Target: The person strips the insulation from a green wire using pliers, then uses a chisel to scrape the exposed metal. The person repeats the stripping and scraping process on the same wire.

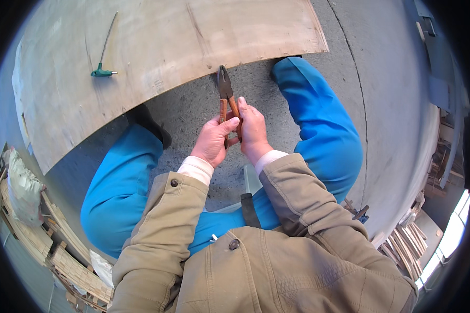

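Note:
A pair of combination pliers (224, 83) with orange-brown handles points away from me, its dark jaws near the edge of a plywood sheet (156, 41). My left hand (212, 140) is closed round the left handle, thumb laid across it. Round the other handle, my right hand (254, 129) is closed too, its thumb stretched along the grip. Both hands are side by side between my knees, above the concrete floor. On the plywood, at the left, lies a T-handle hex key (104, 72) with a green grip and a long thin shaft.
My blue-trousered legs spread to either side, feet partly under the plywood. Stacked wood strips (70, 263) and a pale sack (25, 190) are at the lower left. More wood pieces (408, 244) lie at the lower right. A crack (356, 68) runs along the floor at right.

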{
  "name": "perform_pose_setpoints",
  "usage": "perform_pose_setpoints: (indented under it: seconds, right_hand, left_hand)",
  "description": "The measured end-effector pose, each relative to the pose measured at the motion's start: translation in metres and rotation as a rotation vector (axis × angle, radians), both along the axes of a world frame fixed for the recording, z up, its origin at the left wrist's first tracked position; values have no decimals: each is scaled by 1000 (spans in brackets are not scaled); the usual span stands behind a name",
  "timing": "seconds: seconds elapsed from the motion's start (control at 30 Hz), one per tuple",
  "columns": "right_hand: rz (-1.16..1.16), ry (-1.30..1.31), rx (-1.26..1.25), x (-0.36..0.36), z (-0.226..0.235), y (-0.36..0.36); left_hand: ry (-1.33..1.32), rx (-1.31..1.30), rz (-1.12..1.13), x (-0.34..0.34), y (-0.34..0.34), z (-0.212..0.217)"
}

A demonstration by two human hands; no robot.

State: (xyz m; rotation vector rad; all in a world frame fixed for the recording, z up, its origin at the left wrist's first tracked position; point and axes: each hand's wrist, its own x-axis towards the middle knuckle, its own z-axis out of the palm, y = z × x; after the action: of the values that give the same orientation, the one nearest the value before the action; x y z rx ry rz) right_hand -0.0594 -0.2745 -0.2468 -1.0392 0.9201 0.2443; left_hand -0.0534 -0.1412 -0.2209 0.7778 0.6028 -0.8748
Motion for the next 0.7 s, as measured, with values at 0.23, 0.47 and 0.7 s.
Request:
perform_pose_setpoints:
  seconds: [0.23, 0.47, 0.7]
  right_hand:
    - [170, 126, -198, 46, -70, -48]
    - [1027, -118, -1133, 90, -168, -59]
    - [1120, 2, -1107, 116, -192, -27]
  left_hand:
    - [57, -62, -46, 12, 1, 23]
    - [113, -198, -105, 14, 12, 24]
    - [145, -449, -61, 12, 19, 25]
